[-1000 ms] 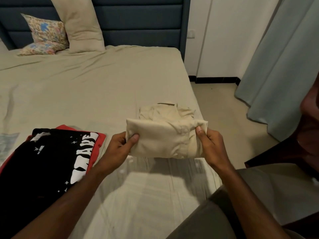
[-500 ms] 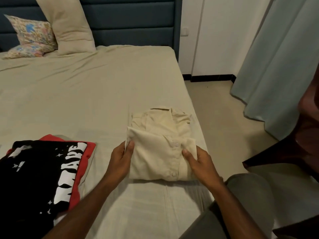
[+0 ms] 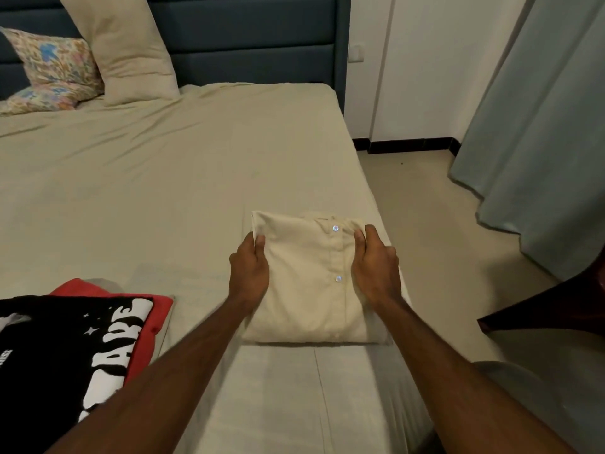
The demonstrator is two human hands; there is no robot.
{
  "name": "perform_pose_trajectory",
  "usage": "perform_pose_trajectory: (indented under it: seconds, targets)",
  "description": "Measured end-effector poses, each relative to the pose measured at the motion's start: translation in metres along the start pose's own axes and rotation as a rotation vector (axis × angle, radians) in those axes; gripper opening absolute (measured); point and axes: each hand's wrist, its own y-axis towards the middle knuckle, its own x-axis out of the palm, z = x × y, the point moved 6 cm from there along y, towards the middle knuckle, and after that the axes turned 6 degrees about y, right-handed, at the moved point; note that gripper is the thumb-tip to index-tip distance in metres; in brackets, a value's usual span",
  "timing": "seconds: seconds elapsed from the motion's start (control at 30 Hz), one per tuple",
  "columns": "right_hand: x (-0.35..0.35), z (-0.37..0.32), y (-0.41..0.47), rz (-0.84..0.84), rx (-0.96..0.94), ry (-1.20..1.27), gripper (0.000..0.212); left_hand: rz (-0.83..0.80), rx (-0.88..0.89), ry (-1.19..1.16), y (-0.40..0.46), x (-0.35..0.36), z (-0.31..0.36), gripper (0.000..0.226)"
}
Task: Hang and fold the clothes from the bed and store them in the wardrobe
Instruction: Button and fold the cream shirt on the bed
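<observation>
Folding step just about done: left hand [image 3: 250, 268] and right hand [image 3: 375, 265] gripping the side edges of the folded cream button-up shirt [image 3: 307, 290] near the bed's [image 3: 147, 191] right edge; next, likely lifting it flat towards the wardrobe

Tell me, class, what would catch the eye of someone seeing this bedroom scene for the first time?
First, the folded cream shirt lying near the bed's right edge, with the left hand and right hand gripping its two sides. Next, the black printed T-shirt stacked on a red garment at the lower left. Behind, a floral pillow and a plain pillow lean against the blue headboard.
</observation>
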Motion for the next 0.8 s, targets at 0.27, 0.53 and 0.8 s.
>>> perform_pose_trajectory:
  seconds: [0.27, 0.53, 0.8]
  targets:
    - [0.030, -0.002, 0.065, 0.011, 0.092, -0.141, 0.034, -0.100, -0.143, 0.196, 0.064, 0.046, -0.011, 0.041]
    - [0.062, 0.026, 0.082, 0.016, 0.101, -0.352, 0.033, -0.143, -0.179, 0.467, 0.068, 0.069, -0.027, 0.036]
    - [0.041, 0.023, 0.076, 0.135, 0.083, -0.404, 0.043, -0.048, -0.047, 0.784, 0.074, 0.044, -0.023, 0.057]
